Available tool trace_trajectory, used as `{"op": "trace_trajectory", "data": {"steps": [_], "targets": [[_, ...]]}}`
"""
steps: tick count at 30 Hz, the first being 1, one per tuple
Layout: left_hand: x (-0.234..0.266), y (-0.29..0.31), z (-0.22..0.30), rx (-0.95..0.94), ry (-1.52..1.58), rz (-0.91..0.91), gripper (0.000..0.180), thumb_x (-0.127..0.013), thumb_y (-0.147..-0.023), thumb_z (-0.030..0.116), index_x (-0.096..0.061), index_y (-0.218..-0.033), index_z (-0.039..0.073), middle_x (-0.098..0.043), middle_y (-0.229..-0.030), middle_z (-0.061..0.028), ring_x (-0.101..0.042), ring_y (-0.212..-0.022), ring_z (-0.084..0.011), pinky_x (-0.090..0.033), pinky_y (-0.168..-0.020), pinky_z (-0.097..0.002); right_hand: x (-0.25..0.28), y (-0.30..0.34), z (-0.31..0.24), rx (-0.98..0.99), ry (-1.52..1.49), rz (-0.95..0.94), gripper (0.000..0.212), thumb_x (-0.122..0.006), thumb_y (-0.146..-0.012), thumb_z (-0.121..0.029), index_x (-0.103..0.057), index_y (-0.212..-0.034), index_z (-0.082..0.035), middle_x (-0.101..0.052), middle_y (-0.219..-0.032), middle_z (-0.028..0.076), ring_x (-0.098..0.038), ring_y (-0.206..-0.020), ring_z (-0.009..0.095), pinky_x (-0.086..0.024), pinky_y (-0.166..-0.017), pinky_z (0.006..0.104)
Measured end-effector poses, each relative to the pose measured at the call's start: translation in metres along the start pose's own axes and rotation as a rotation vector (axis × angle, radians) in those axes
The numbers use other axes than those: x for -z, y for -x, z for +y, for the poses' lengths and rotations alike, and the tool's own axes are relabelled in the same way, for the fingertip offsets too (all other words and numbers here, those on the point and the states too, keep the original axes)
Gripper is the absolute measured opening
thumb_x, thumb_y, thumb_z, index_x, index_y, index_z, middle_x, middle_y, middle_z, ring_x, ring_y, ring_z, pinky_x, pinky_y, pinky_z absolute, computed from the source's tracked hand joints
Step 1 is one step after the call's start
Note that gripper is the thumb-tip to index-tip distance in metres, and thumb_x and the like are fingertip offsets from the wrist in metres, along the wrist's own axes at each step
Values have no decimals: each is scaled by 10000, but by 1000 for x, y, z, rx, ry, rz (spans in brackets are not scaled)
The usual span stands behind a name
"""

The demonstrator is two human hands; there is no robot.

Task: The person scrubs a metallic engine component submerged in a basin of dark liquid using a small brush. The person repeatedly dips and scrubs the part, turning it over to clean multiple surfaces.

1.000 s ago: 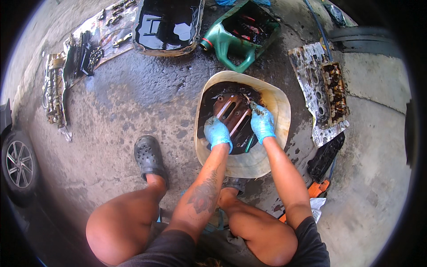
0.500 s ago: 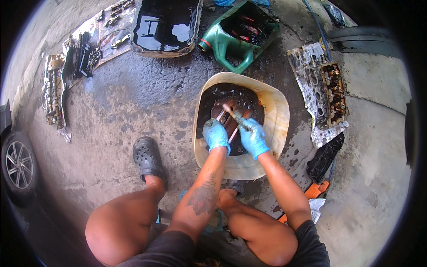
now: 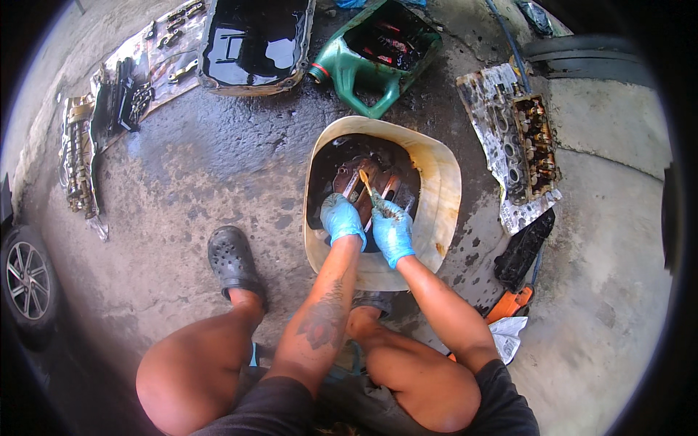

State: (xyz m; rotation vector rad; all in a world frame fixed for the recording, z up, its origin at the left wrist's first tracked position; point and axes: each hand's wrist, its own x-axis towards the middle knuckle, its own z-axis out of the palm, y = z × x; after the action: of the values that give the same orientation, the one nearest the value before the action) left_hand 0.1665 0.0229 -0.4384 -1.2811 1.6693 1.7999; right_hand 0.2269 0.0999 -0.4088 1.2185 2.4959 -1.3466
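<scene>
Both my hands wear blue gloves and reach into a cream plastic tub point(image 3: 440, 200) with dark oily liquid inside. My left hand point(image 3: 342, 220) is closed on a brownish metal engine part point(image 3: 345, 176) with bright machined edges, partly sunk in the liquid. In my right hand point(image 3: 392, 231), whose glove is smeared dark, is a slim brush point(image 3: 365, 179) with a tan, wooden-looking end that points up over the part. The brush's other end is hidden by the hand, so its bristles cannot be made out.
Beyond the tub lie a cut green jug point(image 3: 351, 73) and an oil pan point(image 3: 211, 71) of dark oil. To the right a cylinder head point(image 3: 536, 149) rests on newspaper; camshafts point(image 3: 78, 156) lie far left. My shoe point(image 3: 234, 259) and a car wheel point(image 3: 29, 272) are left.
The whole view has shifted slightly left. My right hand has moved a little lower and nearer my left, and the brush stands more upright. My left hand keeps its hold on the engine part.
</scene>
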Motion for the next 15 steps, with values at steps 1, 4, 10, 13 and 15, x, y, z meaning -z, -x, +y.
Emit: {"op": "trace_trajectory", "data": {"steps": [1, 4, 10, 13, 15], "targets": [[-4, 4, 1, -19, -12, -15, 236, -509, -948, 141, -628, -869, -47, -656, -819, -112, -570, -712, -177, -469, -697, -319, 4, -7, 3, -57, -71, 17, 149, -629, -907, -58, -716, -1007, 9, -698, -834, 3, -568, -729, 83, -493, -676, 282], [-4, 11, 2, -25, 3, -48, 228, -513, -946, 141, -631, -886, -44, -663, -840, -115, -588, -717, -190, -478, -689, -318, 5, -20, 2, -163, -309, 67, 144, -642, -896, -46, -719, -1011, -3, -695, -834, 0, -563, -699, 84, -488, -647, 279], [-4, 12, 3, -81, -115, -24, 212, -506, -943, 126, -632, -887, -36, -674, -877, -111, -621, -733, -196, -496, -682, -322, -5, -17, 12, -135, -296, 56, 166, -631, -917, -61, -723, -1052, -36, -666, -834, -32, -535, -675, 54, -473, -609, 257], [-6, 15, 7, -28, -68, -60, 218, -503, -938, 123, -641, -896, -41, -680, -890, -129, -629, -744, -210, -497, -697, -346, -4, -18, 11, -87, -220, 69, 157, -626, -921, -66, -729, -1037, -39, -665, -804, -27, -537, -671, 58, -472, -605, 263], [-3, 10, 2, -39, -108, -46, 234, -499, -935, 130, -649, -910, -48, -684, -899, -152, -637, -749, -231, -497, -704, -369, 5, -30, 6, -241, -231, 38, 147, -631, -915, -60, -733, -1017, -33, -704, -826, 10, -587, -718, 74, -493, -645, 278]]}}
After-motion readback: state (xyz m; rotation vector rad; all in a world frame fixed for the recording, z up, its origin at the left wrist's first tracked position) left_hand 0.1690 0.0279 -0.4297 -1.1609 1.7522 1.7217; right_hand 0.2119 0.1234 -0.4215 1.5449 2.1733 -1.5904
